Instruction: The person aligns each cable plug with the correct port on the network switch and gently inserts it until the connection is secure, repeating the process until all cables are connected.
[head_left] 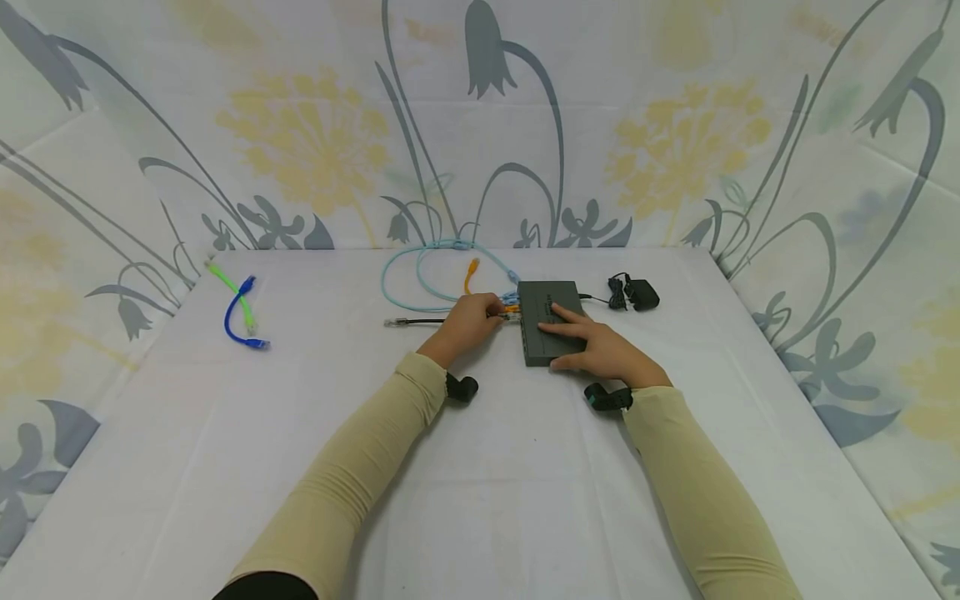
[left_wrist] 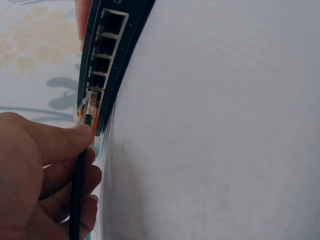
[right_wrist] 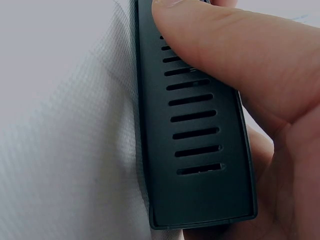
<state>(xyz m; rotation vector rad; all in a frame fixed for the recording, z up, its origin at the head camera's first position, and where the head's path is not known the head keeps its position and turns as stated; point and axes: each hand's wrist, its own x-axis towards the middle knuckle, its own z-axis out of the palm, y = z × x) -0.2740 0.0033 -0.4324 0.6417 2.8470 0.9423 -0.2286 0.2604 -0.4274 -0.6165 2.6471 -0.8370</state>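
My left hand (head_left: 468, 325) pinches a black Ethernet cable (left_wrist: 77, 190) just behind its clear plug (left_wrist: 91, 102). That plug is at a port of the dark network switch (head_left: 540, 343); how deep it sits I cannot tell. The cable's other plug end lies on the table to the left. Beside the pinched plug, an orange cable (head_left: 471, 275) and a light blue cable (head_left: 457, 245) run to the same side of the switch. My right hand (head_left: 607, 350) holds the switch flat on the table, fingers on its top and thumb against the vented side (right_wrist: 197, 117).
A black power adapter (head_left: 642, 293) with a bundled cord lies right of the switch, its cord leading to it. Far left on the white cloth (head_left: 495, 500) lie a short blue cable (head_left: 257, 343) and a green cable (head_left: 222, 275). A flower-patterned curtain stands behind.
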